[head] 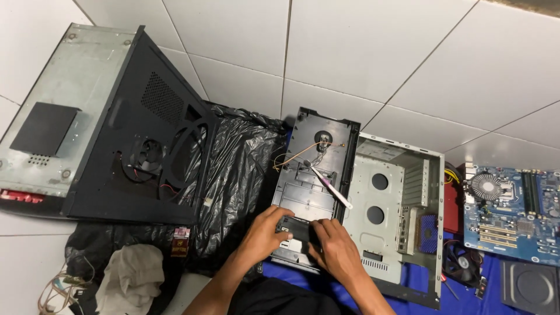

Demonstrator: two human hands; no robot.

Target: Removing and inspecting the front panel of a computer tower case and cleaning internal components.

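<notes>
A black front panel (318, 157) of a computer case lies face down on the floor, with thin wires and a small round part near its top. My left hand (265, 233) and my right hand (335, 248) both press on a small dark part (298, 227) at the panel's near end, fingers curled over it. A white strip (332, 189) lies slantwise across the panel's middle. To the right, touching the panel, sits the open grey metal case (402, 204).
A black side panel (151, 134) with a fan leans on another case (52, 116) at left. Black plastic sheet (239, 175), a white rag (131, 280), a blue motherboard (513, 207) at right, a loose fan (461, 262), blue cloth (420, 280).
</notes>
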